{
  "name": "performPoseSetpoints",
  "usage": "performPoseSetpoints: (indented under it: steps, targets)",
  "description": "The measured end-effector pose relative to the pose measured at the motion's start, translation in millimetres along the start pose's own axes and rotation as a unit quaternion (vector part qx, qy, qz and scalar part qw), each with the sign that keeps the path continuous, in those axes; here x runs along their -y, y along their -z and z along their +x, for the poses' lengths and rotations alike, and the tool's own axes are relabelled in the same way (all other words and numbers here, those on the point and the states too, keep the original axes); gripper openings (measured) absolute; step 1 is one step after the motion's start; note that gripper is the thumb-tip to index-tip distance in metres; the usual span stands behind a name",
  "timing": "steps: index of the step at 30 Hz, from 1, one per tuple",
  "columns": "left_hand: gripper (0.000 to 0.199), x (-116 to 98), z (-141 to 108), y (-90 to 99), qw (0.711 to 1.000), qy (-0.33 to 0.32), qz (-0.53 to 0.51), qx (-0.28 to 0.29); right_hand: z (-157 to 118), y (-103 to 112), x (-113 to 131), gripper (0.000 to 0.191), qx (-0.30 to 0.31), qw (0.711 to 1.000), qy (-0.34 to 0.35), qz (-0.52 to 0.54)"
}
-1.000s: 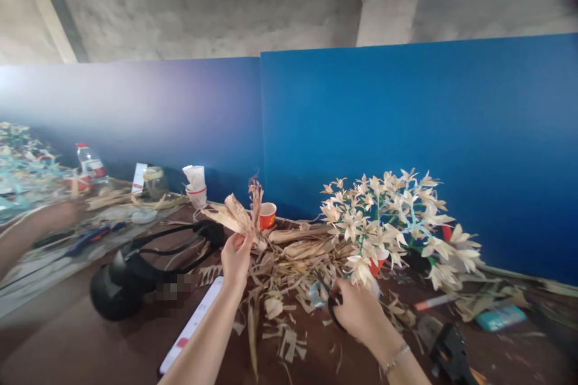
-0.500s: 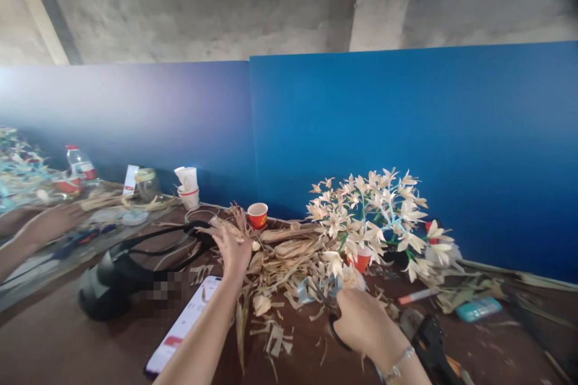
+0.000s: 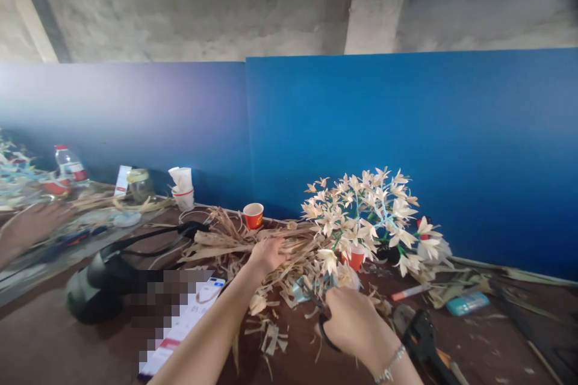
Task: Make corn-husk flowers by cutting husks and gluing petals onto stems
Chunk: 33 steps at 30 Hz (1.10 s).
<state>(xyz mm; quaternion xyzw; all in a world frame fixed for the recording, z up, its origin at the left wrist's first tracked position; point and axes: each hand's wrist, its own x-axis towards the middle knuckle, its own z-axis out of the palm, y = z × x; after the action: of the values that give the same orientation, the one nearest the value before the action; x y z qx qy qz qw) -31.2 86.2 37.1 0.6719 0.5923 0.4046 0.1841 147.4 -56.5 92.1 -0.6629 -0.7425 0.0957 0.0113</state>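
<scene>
My left hand [image 3: 268, 254] lies on a pile of dried corn husks [image 3: 230, 242], fingers reaching out over the strips and their tips partly hidden. In my right hand [image 3: 352, 319] is a pair of scissors [image 3: 324, 334]; a black handle loop shows beside the fingers and the blades point up and left toward the scraps. Just beyond stands a bunch of cream husk flowers [image 3: 361, 210] on green and pale blue stems, with an orange-red cup [image 3: 354, 258] beneath it. Cut husk scraps [image 3: 273, 337] lie between my forearms.
A phone [image 3: 180, 331], partly pixelated, lies beside my left forearm. Black headphones or a similar dark device [image 3: 97, 289] sit further left. A red paper cup [image 3: 253, 216] stands behind the husks. At right are a glue gun [image 3: 424, 343] and a teal packet [image 3: 467, 304]. Another person's hand [image 3: 38, 225] is far left.
My left hand has moved right and down, from the husk ends near the black cable onto the middle of the pile. My right hand keeps the scissors in nearly the same place.
</scene>
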Motion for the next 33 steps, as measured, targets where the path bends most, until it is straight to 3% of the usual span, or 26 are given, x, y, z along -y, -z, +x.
performPoseSetpoints:
  steps: [3,6,10,16,20,25,33]
  targets:
    - [0.045,3.2,1.3,-8.8,0.991,-0.047,0.049,0.111,-1.9,3.7,3.1,0.022,-0.005,1.0,0.002,-0.008]
    - [0.05,4.0,4.0,-8.8,0.983,-0.072,0.074,0.15,-1.6,5.3,5.7,0.024,-0.008,1.0,0.001,-0.008]
    - [0.029,4.9,14.5,-0.8,0.986,-0.061,0.082,0.133,1.3,2.8,7.6,0.023,-0.009,1.0,0.005,-0.006]
    - [0.033,10.1,24.5,18.7,0.991,-0.025,0.083,0.104,9.5,-2.0,9.7,0.021,-0.019,0.999,0.003,0.045]
    - [0.043,10.7,11.9,10.2,0.985,-0.054,0.096,0.134,14.2,-8.7,11.6,0.022,-0.015,0.999,0.007,0.032]
    - [0.028,4.4,4.1,2.2,0.975,-0.072,0.135,0.159,12.9,-11.0,12.8,0.024,-0.012,1.0,0.006,0.011]
    - [0.022,-5.2,25.8,54.4,0.979,-0.085,0.135,0.127,9.9,-7.7,8.7,0.023,-0.019,1.0,0.003,0.011]
